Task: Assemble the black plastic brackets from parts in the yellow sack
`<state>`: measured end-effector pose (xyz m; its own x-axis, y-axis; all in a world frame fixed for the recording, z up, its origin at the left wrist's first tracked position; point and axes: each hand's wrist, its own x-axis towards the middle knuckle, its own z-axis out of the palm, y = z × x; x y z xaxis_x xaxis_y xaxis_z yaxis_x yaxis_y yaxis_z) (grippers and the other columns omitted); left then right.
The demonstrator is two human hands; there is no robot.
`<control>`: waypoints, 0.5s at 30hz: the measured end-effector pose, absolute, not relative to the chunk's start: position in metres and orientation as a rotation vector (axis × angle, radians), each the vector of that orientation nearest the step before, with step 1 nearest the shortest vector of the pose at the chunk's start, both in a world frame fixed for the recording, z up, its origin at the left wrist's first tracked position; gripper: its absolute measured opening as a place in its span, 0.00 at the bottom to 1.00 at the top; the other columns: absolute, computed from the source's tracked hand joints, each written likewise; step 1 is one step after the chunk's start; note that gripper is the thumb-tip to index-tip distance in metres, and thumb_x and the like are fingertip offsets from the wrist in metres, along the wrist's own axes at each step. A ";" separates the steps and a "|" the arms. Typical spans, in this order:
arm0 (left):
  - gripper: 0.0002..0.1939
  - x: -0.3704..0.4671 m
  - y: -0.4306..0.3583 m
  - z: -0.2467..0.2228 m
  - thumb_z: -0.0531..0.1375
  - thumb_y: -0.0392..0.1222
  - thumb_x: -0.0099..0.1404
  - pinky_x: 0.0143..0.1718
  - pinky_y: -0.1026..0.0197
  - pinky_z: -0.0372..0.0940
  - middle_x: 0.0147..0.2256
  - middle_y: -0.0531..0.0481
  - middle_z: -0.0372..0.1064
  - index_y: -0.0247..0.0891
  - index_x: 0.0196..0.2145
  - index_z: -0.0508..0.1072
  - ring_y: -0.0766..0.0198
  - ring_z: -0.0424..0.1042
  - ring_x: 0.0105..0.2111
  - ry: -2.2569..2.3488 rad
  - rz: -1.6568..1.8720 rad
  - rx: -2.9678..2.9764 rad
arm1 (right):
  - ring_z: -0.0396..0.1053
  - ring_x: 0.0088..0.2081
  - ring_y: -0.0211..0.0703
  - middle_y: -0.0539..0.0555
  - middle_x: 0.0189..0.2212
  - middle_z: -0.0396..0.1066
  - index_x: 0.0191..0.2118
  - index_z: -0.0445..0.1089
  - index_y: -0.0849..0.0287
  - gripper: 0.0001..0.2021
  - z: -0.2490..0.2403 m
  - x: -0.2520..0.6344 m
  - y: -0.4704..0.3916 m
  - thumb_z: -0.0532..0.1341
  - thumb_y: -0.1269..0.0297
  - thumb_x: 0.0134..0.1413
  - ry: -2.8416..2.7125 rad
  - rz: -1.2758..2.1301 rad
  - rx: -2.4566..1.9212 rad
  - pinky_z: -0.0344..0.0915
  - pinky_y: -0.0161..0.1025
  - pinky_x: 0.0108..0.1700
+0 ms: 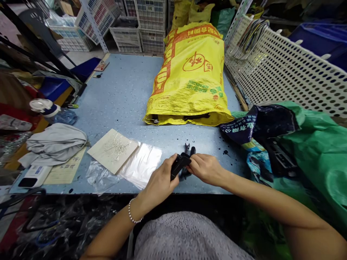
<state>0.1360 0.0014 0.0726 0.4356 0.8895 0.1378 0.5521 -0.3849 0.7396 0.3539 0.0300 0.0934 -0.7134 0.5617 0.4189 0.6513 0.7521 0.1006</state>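
Note:
My left hand (pixel 160 181), with a beaded bracelet at the wrist, is wrapped round a black plastic part (pixel 179 165) near the table's front edge. From the other side, the closed fingers of my right hand (pixel 207 168) grip the same part's right end. My fingers hide much of its shape. Just behind it more black pieces show, one with a forked tip (pixel 187 147); whether they are joined to the held part I cannot tell. Left of my hands lie clear plastic bags (pixel 145 164) and a pale square board (pixel 110 150) with tiny metallic bits on it.
A large yellow woven sack (pixel 189 79) lies across the blue table (pixel 121 86), its mouth facing me. A green sack (pixel 320 144) with black parts is at right, below a white perforated panel (pixel 287 61). Grey cloth (pixel 58 141) and a white device (pixel 35 176) lie left.

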 end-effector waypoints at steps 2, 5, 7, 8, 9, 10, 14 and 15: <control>0.35 0.137 0.001 0.071 0.56 0.34 0.65 0.48 0.45 0.72 0.55 0.35 0.66 0.43 0.66 0.46 0.49 0.73 0.51 1.184 0.755 2.116 | 0.60 0.23 0.38 0.50 0.21 0.64 0.29 0.62 0.59 0.14 0.093 0.356 0.033 0.51 0.66 0.68 -2.598 -0.298 -0.901 0.50 0.38 0.25; 0.35 0.138 0.001 0.071 0.56 0.35 0.65 0.49 0.45 0.71 0.56 0.36 0.65 0.43 0.65 0.46 0.49 0.72 0.52 1.183 0.780 2.070 | 0.61 0.23 0.38 0.50 0.21 0.64 0.29 0.62 0.59 0.15 0.094 0.357 0.037 0.50 0.63 0.69 -2.596 -0.167 -0.896 0.50 0.38 0.25; 0.35 0.138 0.002 0.072 0.57 0.37 0.65 0.48 0.45 0.71 0.54 0.36 0.67 0.41 0.65 0.44 0.49 0.73 0.50 1.212 0.780 2.000 | 0.62 0.24 0.38 0.51 0.22 0.65 0.30 0.62 0.59 0.17 0.095 0.359 0.039 0.49 0.60 0.70 -2.570 -0.010 -0.959 0.51 0.37 0.25; 0.36 0.138 0.002 0.073 0.57 0.38 0.66 0.47 0.44 0.72 0.52 0.35 0.67 0.40 0.65 0.43 0.49 0.74 0.49 1.228 0.777 1.970 | 0.63 0.25 0.39 0.52 0.23 0.66 0.30 0.63 0.60 0.17 0.095 0.359 0.039 0.49 0.57 0.70 -2.545 0.115 -1.006 0.52 0.37 0.26; 0.36 0.137 0.002 0.073 0.57 0.39 0.66 0.47 0.44 0.71 0.52 0.35 0.68 0.40 0.65 0.42 0.49 0.74 0.49 1.238 0.775 1.950 | 0.64 0.26 0.39 0.53 0.24 0.67 0.31 0.63 0.60 0.18 0.096 0.360 0.039 0.49 0.54 0.69 -2.509 0.298 -1.054 0.53 0.36 0.26; 0.36 0.137 0.002 0.072 0.57 0.39 0.66 0.47 0.43 0.71 0.52 0.35 0.67 0.40 0.65 0.42 0.49 0.73 0.50 1.238 0.778 1.941 | 0.65 0.26 0.39 0.53 0.25 0.68 0.32 0.64 0.60 0.20 0.096 0.360 0.039 0.48 0.52 0.69 -2.440 0.542 -1.104 0.55 0.36 0.27; 0.34 0.136 0.004 0.071 0.56 0.38 0.66 0.52 0.43 0.68 0.57 0.34 0.63 0.42 0.65 0.45 0.48 0.69 0.55 1.178 0.824 1.958 | 0.63 0.22 0.36 0.53 0.25 0.69 0.36 0.65 0.61 0.26 0.095 0.358 0.038 0.40 0.47 0.70 -1.857 1.711 -1.136 0.60 0.34 0.25; 0.34 0.135 0.005 0.071 0.56 0.38 0.67 0.53 0.43 0.68 0.58 0.34 0.62 0.42 0.65 0.45 0.49 0.68 0.56 1.164 0.829 1.955 | 0.61 0.20 0.35 0.52 0.23 0.68 0.37 0.65 0.62 0.27 0.094 0.357 0.038 0.40 0.46 0.69 -1.725 1.882 -1.107 0.59 0.34 0.24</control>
